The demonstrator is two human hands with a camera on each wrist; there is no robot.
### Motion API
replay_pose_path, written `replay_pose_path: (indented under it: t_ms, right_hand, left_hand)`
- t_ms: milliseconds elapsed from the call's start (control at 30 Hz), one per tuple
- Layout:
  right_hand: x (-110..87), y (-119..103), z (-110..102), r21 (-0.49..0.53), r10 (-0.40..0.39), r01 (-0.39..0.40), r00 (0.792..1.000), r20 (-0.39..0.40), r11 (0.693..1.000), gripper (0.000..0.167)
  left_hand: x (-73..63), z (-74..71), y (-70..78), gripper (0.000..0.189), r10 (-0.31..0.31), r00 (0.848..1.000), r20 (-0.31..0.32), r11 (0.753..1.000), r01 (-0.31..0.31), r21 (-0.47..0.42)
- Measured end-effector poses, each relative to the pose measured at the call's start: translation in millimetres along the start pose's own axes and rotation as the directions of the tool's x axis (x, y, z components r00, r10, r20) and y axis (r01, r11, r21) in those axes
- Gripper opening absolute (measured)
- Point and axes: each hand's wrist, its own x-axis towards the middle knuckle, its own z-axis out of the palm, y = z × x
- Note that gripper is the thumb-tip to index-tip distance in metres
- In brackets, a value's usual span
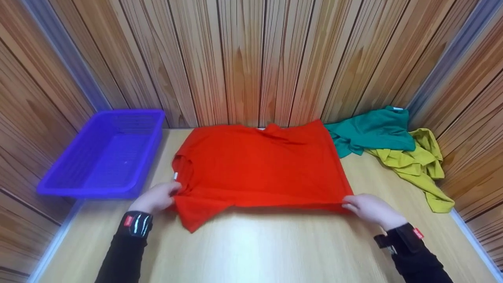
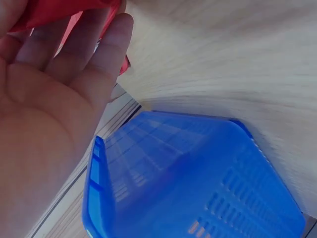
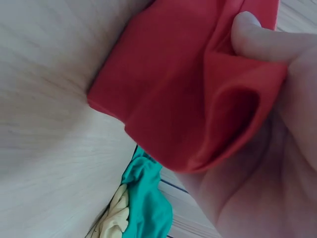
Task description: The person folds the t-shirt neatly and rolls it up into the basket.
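Note:
A red T-shirt lies sideways across the middle of the table, its collar at the left and its hem at the right. My left hand pinches the near edge by the collar, where one sleeve hangs in a point toward me. At the near hem corner, my right hand pinches the cloth between thumb and fingers. In the right wrist view the thumb presses on the red fabric, which folds over the fingers. The near edge between both hands is lifted slightly, with a shadow under it.
A purple-blue plastic basket stands at the left, close to my left hand. At the back right lie a crumpled green garment and a yellow one partly under it. Wood-patterned walls enclose the table at the back and sides.

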Motion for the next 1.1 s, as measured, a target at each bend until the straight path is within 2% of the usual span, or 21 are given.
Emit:
replay_pose_path:
  t_ms: [200, 333, 400, 533, 667, 767, 867, 967, 1100]
  right_hand:
    - [-2.2, -7.2, 1.4, -0.018, -0.019, 0.02, 0.999, 0.041, 1.0, 0.01]
    - [-3.0, -6.8, 4.9, 0.027, -0.024, 0.022, 0.996, 0.084, 0.999, 0.015]
    - [-3.5, -5.1, 7.9, 0.038, -0.054, 0.051, 0.996, 0.077, 0.998, 0.017]
    - [-4.4, -2.7, 16.9, -0.047, -0.098, 0.097, 0.995, -0.009, 0.994, 0.021]
    - [-3.0, -3.2, 26.2, -0.165, -0.121, 0.1, 0.985, -0.121, 0.981, 0.032]
    - [-1.5, -4.3, 29.4, -0.178, -0.143, 0.117, 0.98, -0.138, 0.977, 0.034]
    - [-3.2, -5.8, 28.6, -0.127, -0.162, 0.15, 0.983, -0.082, 0.98, 0.035]
    - [-8.7, -7.2, 23.3, 0.015, -0.158, 0.158, 0.986, 0.044, 0.987, 0.035]
    - [-17.5, -10.6, 12.5, 0.267, -0.163, 0.094, 0.955, 0.249, 0.959, 0.035]
  left_hand:
    - [-10.9, 0.0, -2.3, 0.026, 0.069, 0.998, -0.008, 0.997, -0.068, 0.045]
    - [-14.9, 0.8, -0.8, 0.028, 0.069, 0.998, 0.006, 0.995, -0.069, 0.066]
    - [-15.8, 2.5, 0.0, 0.028, 0.075, 0.997, 0.001, 0.994, -0.075, 0.081]
    - [-14.9, 11.0, 0.0, 0.029, 0.102, 0.993, -0.06, 0.984, -0.092, 0.151]
    - [-12.2, 22.1, -0.9, 0.03, 0.189, 0.974, -0.122, 0.953, -0.152, 0.262]
    - [-11.3, 27.0, -0.2, 0.031, 0.231, 0.963, -0.138, 0.937, -0.182, 0.299]
    - [-12.9, 28.5, 0.6, 0.032, 0.2, 0.972, -0.124, 0.953, -0.164, 0.254]
    - [-18.0, 27.5, 0.7, 0.031, 0.155, 0.986, -0.062, 0.974, -0.141, 0.179]
    - [-27.3, 22.9, 2.0, 0.03, 0.119, 0.99, 0.072, 0.987, -0.126, 0.101]
